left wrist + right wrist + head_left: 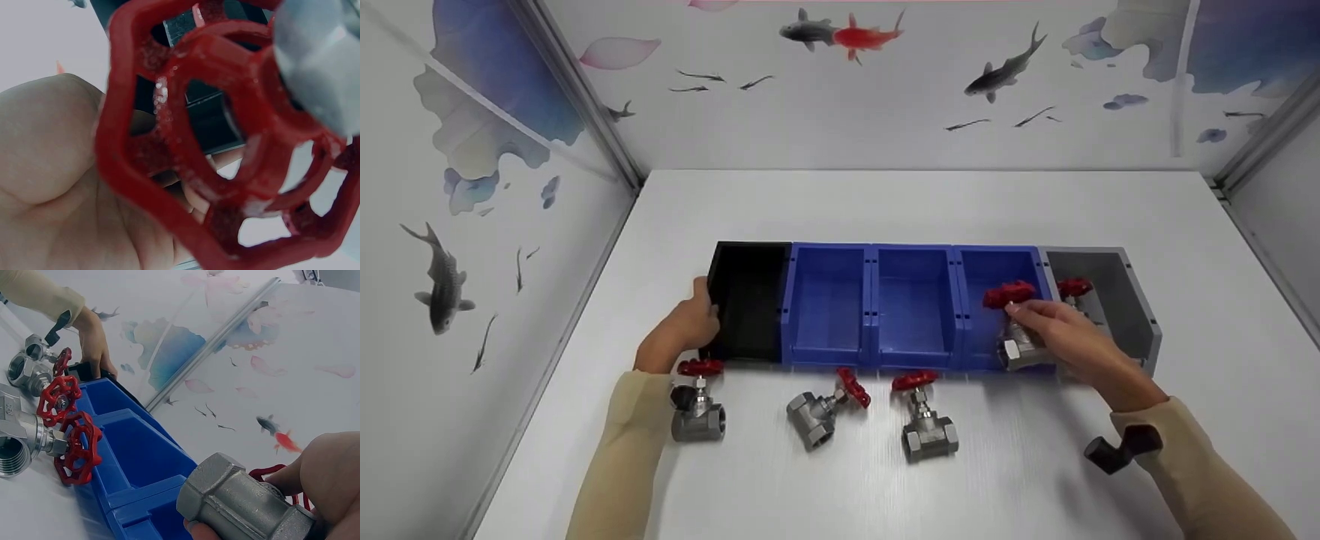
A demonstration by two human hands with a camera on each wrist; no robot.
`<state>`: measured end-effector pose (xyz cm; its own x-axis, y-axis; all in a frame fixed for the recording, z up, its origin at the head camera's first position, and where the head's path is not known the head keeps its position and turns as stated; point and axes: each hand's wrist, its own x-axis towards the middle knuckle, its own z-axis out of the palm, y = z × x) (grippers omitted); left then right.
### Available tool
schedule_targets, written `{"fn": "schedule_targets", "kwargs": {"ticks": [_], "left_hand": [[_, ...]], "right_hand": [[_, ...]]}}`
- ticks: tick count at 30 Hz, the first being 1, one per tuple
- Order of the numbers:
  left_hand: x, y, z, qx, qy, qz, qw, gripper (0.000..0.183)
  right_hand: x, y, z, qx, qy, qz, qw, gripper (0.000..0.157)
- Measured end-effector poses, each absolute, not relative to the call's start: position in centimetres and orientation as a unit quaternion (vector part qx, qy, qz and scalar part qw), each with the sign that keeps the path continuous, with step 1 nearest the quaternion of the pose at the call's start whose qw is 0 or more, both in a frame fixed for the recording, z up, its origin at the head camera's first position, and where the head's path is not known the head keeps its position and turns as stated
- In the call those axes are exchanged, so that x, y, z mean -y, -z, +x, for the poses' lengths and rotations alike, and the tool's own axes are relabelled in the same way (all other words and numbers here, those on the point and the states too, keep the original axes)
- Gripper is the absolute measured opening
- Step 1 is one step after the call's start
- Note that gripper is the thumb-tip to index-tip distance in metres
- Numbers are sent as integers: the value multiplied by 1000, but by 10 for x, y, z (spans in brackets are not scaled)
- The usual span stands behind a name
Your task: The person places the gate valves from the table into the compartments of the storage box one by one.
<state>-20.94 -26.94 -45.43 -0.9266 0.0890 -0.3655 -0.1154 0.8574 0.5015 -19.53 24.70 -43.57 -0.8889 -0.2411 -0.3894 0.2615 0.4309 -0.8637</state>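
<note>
My left hand [686, 322] holds the outer left wall of the black bin [786, 300]; in the left wrist view a red handwheel [225, 140] hides much of its fingers. My right hand [1069, 334] grips a steel valve [1024, 352] with a red handwheel, over the front of the rightmost blue bin [997, 259]. The right wrist view has the valve body [242, 500] between thumb and fingers. Another valve [1075, 287] is in the grey bin [1144, 300], partly behind the right hand.
In front of the bins lie a left valve [699, 420], a middle valve [814, 420] and a right valve [930, 435], all with red handwheels. Two more blue bins [829, 250] [915, 251] stand in the joined row. Printed panels [885, 112] wall in the white table [810, 495].
</note>
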Motion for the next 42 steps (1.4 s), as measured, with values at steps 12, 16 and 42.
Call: {"fn": "schedule_targets", "kwargs": {"ticks": [12,16,42], "left_hand": [[268,453,-209,-947,-262,-2,187,50],[268,452,-209,-947,-262,0,186,51],[268,454,-209,-946,-262,-8,191,50]], "right_hand": [[-244,439,-202,-808,542,19,230,46],[-243,440,-205,-803,551,24,227,49],[-222,443,-216,-814,541,65,202,64]]}}
